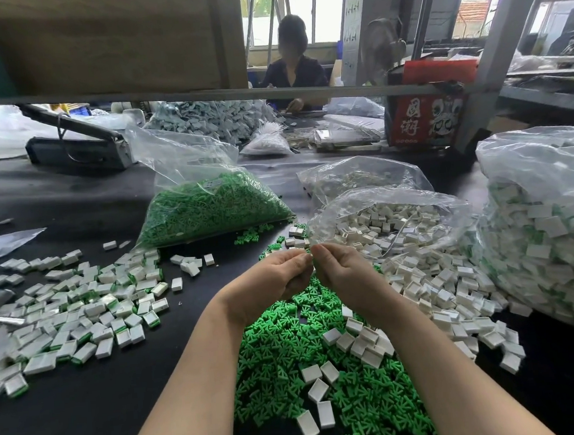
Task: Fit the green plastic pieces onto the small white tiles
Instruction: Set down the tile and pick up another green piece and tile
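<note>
My left hand [278, 279] and my right hand [342, 273] meet fingertip to fingertip above the table, fingers curled, pinching a small white tile [310, 251] between them; most of it is hidden by the fingers. Below my forearms lies a heap of loose green plastic pieces [324, 377] with white tiles [362, 341] scattered on it. To the left spreads a pile of white tiles with green pieces fitted [78, 313].
A clear bag of green pieces [210, 209] lies behind my hands. An open bag of white tiles [398, 223] spills at right, and a large bag of fitted tiles [547, 226] stands far right. Another person [294, 67] sits across the black table [89, 418].
</note>
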Available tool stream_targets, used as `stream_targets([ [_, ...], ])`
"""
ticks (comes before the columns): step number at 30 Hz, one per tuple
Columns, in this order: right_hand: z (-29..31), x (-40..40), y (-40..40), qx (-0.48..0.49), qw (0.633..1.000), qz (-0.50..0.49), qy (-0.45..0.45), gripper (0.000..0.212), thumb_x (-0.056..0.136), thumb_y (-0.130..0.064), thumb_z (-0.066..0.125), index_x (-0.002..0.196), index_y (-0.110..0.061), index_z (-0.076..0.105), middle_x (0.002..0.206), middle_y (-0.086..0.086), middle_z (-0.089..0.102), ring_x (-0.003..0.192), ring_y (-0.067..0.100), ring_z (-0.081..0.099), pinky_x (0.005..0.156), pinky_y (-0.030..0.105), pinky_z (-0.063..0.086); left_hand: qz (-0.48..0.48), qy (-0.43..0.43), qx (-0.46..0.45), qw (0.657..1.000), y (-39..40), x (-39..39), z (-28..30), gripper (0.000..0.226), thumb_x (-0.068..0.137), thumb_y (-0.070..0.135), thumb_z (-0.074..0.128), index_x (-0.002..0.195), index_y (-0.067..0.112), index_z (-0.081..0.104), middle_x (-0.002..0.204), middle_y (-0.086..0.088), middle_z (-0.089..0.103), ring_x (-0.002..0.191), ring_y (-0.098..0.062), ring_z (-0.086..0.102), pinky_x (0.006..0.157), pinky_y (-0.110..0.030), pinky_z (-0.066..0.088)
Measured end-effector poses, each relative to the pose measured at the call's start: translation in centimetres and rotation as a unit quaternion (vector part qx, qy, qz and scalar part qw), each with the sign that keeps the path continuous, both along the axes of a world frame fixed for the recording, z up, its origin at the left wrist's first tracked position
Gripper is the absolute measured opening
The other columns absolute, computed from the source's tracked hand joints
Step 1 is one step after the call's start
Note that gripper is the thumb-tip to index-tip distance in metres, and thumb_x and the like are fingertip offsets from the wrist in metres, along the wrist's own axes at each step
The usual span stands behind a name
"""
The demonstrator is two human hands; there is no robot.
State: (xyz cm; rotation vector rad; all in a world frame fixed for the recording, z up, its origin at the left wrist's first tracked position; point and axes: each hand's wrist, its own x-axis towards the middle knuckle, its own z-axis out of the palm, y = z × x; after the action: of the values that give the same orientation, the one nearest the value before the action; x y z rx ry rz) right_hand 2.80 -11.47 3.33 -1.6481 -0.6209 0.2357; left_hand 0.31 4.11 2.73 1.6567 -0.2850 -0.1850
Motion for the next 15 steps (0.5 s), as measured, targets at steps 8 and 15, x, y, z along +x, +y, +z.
stream_targets([
  [8,-0.24,0.06,-0.12,-0.006,1.000,0.006,-0.009,0.054,0.104,-0.022,0.041,0.060,-0.043,0.064,0.052,-0.012,0.034,0.048,0.003,0.028,0.047,0.017,0.026,0.008,0.000,0.034,0.999,-0.03,-0.14,0.20,0.025,0.107,0.019,0.036,0.111,0.000,0.052,0.060,0.009,0.036,0.052,-0.004,0.026,0.047,-0.018,0.022],
  [15,-0.54,0.13,0.03,-0.006,1.000,0.004,-0.015,0.052,0.104,-0.022,0.041,0.060,-0.041,0.062,0.052,-0.013,0.034,0.049,0.004,0.027,0.048,0.020,0.023,0.014,-0.004,0.033,0.999,-0.16,-0.15,0.17,0.017,0.107,0.018,0.035,0.109,0.008,0.049,0.059,0.009,0.036,0.051,-0.004,0.027,0.047,-0.016,0.025],
])
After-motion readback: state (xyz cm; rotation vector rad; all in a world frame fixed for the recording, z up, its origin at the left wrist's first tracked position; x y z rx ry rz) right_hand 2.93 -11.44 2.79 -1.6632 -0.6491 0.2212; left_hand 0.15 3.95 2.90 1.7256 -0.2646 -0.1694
